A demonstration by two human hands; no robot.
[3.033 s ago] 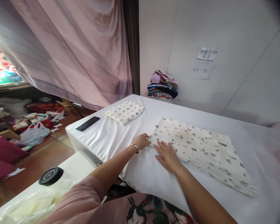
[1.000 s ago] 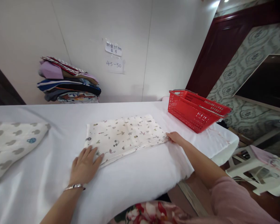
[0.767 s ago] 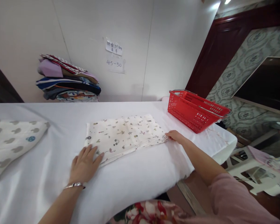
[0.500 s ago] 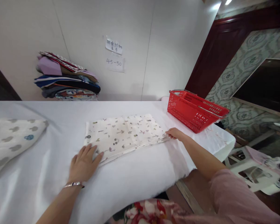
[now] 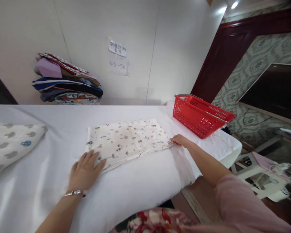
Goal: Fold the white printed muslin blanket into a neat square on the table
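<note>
A folded cream cloth with small printed figures (image 5: 128,139) lies flat on the white-covered table (image 5: 140,181). My left hand (image 5: 84,171), with a bracelet at the wrist, rests flat with fingers spread on the cloth's near left corner. At the cloth's near right corner is my right hand (image 5: 180,140), its fingers curled against the edge of the layers; whether it pinches them I cannot make out.
A red plastic basket (image 5: 201,115) stands at the table's right end. A stack of folded fabrics (image 5: 66,79) sits against the wall at the back left. Another folded cloth with grey prints (image 5: 11,144) lies at the left. A white stool (image 5: 259,174) stands on the floor to the right.
Three seconds ago both hands were together at the cloth's left end. Since then my right hand has gone to the right corner. In the last second both hands have stayed put.
</note>
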